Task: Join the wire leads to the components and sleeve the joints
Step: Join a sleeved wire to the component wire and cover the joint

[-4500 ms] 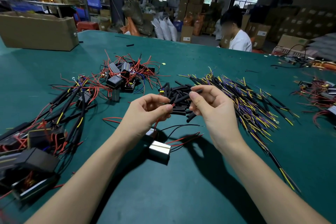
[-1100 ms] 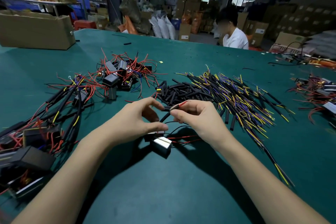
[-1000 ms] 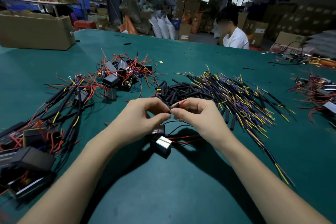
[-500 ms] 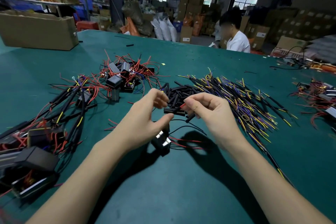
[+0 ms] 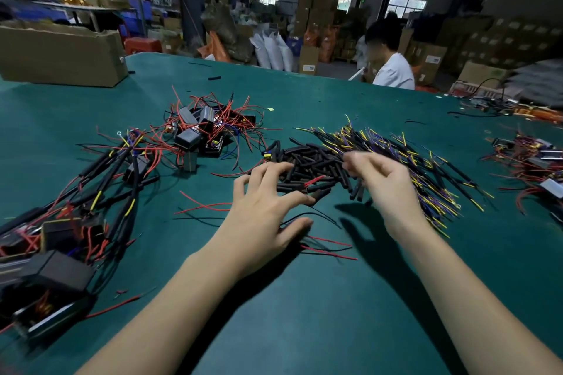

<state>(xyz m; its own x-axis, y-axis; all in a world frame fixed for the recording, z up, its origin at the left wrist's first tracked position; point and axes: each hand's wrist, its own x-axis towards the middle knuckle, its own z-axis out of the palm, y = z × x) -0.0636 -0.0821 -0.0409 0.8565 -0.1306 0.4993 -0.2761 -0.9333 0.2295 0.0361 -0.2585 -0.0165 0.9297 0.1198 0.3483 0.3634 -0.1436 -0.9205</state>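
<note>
**Well into the batch, plenty still to sleeve**

Now the left hand (image 5: 262,210) lies spread, fingers straight, low over the near edge of the black sleeve pile (image 5: 307,161), its thumb down by the loose red and black leads (image 5: 326,248) on the green desk (image 5: 304,313). The right hand (image 5: 384,183) hangs over the far side of that pile, fingers loosely curled and blurred; whether it pinches a sleeve I cannot tell. One red-tipped sleeve (image 5: 310,183) sits between the two hands. Finished work, by the look of it, is the bundle of sleeved assemblies (image 5: 100,192) on the left. Unjoined components (image 5: 201,131) with bare red leads wait behind, and the yellow and purple wires (image 5: 405,161) fan out on the right. My read: part done, a good share left, and another sleeve is being fetched
</note>
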